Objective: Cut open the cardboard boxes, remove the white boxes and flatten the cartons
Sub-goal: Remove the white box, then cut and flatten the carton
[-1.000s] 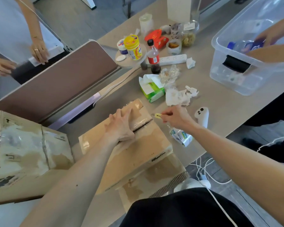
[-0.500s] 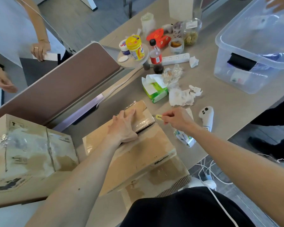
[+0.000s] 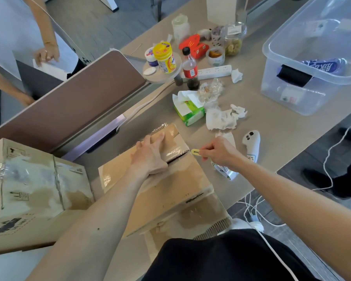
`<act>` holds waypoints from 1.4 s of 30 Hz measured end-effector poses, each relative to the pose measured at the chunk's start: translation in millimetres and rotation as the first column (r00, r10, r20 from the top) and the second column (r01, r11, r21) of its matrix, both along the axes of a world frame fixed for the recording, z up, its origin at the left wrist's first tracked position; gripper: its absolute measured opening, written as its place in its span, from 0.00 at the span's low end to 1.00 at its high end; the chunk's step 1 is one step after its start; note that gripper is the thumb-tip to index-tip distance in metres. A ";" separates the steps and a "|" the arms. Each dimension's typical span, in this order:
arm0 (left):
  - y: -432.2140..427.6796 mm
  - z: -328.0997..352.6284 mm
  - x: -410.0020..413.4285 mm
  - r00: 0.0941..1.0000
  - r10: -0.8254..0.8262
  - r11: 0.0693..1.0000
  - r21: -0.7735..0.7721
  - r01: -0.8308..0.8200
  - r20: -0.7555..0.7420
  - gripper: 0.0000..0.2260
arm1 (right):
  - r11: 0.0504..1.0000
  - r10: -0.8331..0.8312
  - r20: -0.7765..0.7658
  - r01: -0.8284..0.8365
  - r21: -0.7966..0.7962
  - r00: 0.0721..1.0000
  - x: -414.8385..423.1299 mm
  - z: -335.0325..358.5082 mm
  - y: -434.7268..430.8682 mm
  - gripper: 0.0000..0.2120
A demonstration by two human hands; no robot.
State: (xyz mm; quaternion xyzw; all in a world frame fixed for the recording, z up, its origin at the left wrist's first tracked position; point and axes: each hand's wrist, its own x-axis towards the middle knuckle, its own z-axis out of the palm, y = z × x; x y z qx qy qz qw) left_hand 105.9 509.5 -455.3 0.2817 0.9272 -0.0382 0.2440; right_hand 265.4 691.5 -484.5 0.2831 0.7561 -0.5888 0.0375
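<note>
1. Cardboard box (image 3: 182, 177) sits on the near part of the desk (image 3: 272, 134), just in front of the person; its top is glossy with clear tape.
2. Left hand (image 3: 150, 157) lies flat on the box top, grip apart and fingers straight, pressing beside a dark slit (image 3: 175, 158) in the seam.
3. Right hand (image 3: 219, 153): grip clamped on a small yellow cutter (image 3: 195, 152) (pinched by the fingertips), whose tip is at the box's right edge, where the slit ends.
4. A larger cardboard box (image 3: 34, 191), taped shut, stands just to the left.
5. Farther off: green tissue pack (image 3: 190, 112), white controller (image 3: 251, 142), clear plastic bin (image 3: 312, 94).
</note>
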 end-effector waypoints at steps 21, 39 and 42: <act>0.9 8.6 -1.1 0.999 0.020 1.000 -0.024 -0.019 0.036 0.49 | 0.997 -0.075 -0.056 0.076 0.025 0.996 24.1 8.1 18.2 0.08; 6.0 21.3 -9.2 0.997 -0.026 0.999 -0.018 0.028 0.069 0.48 | 0.752 0.253 -0.142 -0.101 0.652 0.957 -4.1 17.1 0.3 0.11; 3.9 21.6 -12.6 0.996 -0.046 0.999 -0.017 0.048 0.080 0.48 | 0.723 0.136 -0.020 -0.085 0.686 0.991 -2.0 7.5 16.6 0.11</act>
